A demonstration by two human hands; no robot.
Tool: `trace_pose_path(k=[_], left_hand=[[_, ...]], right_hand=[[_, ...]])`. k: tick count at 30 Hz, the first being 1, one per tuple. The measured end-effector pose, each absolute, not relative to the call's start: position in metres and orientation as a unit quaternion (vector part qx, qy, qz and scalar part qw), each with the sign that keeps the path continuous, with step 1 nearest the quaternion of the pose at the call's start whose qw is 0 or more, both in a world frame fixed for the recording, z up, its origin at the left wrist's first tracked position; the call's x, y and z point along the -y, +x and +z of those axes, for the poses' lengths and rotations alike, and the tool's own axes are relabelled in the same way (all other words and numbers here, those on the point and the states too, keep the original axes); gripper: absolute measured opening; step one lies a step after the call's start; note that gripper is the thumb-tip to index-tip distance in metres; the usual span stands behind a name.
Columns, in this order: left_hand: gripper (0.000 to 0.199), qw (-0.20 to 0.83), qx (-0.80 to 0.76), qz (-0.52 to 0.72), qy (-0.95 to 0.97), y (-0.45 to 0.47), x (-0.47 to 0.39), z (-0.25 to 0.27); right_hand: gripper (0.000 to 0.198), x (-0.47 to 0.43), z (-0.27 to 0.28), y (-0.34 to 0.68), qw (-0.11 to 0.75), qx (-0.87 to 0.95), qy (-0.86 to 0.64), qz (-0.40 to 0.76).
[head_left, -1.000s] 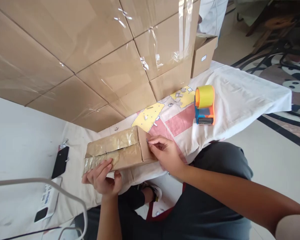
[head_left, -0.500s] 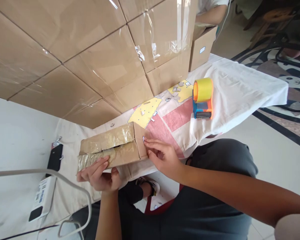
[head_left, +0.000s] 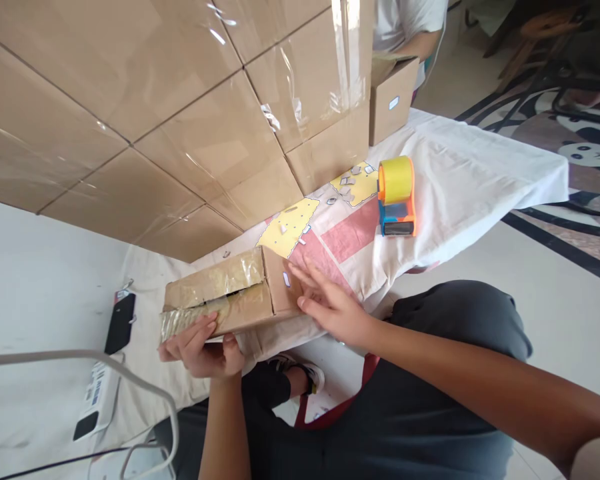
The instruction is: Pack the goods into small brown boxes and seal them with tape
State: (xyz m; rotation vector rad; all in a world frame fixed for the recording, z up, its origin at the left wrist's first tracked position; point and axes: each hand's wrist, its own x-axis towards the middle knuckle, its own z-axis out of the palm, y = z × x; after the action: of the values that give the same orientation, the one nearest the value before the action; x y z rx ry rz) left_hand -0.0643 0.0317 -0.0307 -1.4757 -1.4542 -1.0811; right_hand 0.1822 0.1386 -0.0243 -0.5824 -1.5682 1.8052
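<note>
I have the small brown box [head_left: 247,308] at the near edge of the cloth-covered table [head_left: 480,163], lying flat, its long axis running left to right and tilting slightly up to the right. Its labelled end faces right. The label [head_left: 287,279] is a small pale rectangle, and I can't read any writing on it. Shiny tape covers the top on both sides of a dark gap between the flaps.

The left hand [head_left: 200,348] rests its fingers on the top near the left end, thumb set apart at the near side; I can't tell whether they grip. The right hand [head_left: 333,303] is beside the labelled end, thumb and fingers apart.

Beyond the box I see paper scraps [head_left: 350,180] and, to the right, an orange and blue tape dispenser [head_left: 397,193] with a yellow roll. Large taped boxes [head_left: 220,150] stand behind. Past them an open box [head_left: 390,110] bears a similar label, with another person's sleeve [head_left: 427,17] near it. On my left lie what seems to be a phone [head_left: 121,322] and a white power strip [head_left: 100,393], its print too blurred for me to read.
</note>
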Motion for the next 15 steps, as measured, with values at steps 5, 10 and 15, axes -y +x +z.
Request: trace_pose_path(k=[5,10,15], left_hand=[[0.022,0.407,0.587,-0.414,-0.564,-0.062,-0.034,-0.029],[0.020,0.390,0.581,-0.417,-0.579,-0.057,-0.033,-0.024],[0.025,0.379,0.616,-0.384,-0.574,-0.052,-0.030,-0.020]], right_hand=[[0.091,-0.137,-0.031,0.183,0.351,0.629,-0.214,0.660],[0.085,-0.131,-0.034,0.191,0.327,0.656,-0.202,0.650],[0.090,-0.128,-0.035,0.197,0.301,0.721,-0.178,0.598]])
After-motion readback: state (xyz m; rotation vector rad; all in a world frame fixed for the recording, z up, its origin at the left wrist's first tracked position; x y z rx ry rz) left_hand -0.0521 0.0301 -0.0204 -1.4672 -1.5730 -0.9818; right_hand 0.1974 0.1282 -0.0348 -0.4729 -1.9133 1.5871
